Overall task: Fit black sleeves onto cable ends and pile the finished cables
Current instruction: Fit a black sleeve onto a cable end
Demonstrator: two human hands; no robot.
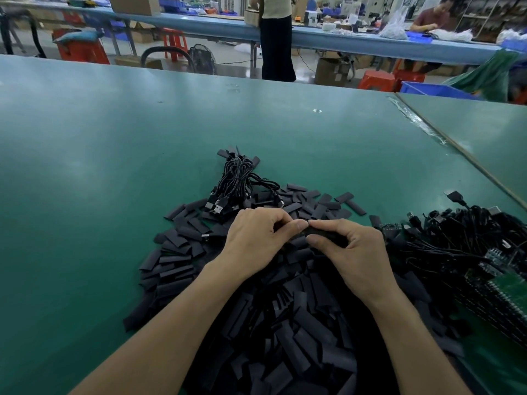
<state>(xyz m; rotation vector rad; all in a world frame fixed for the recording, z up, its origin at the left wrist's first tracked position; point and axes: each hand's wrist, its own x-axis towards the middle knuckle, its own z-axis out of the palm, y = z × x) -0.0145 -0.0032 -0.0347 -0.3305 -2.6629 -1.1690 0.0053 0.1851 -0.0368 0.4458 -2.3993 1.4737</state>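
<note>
1. At frame centre, the left hand [256, 238] and right hand [352, 252] pinch one black sleeve [320, 232] between curled thumbs and forefingers.
2. Beneath them, the loose sleeves [285, 323] cover the lower-centre table [99, 166].
3. The bundled cables [236, 178] lie just above the hands.

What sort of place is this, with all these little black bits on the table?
Probably an electronics assembly workshop: a heap of black sleeves and bundled USB cables on a green workbench, and another worker seated at a long blue bench behind.
</note>
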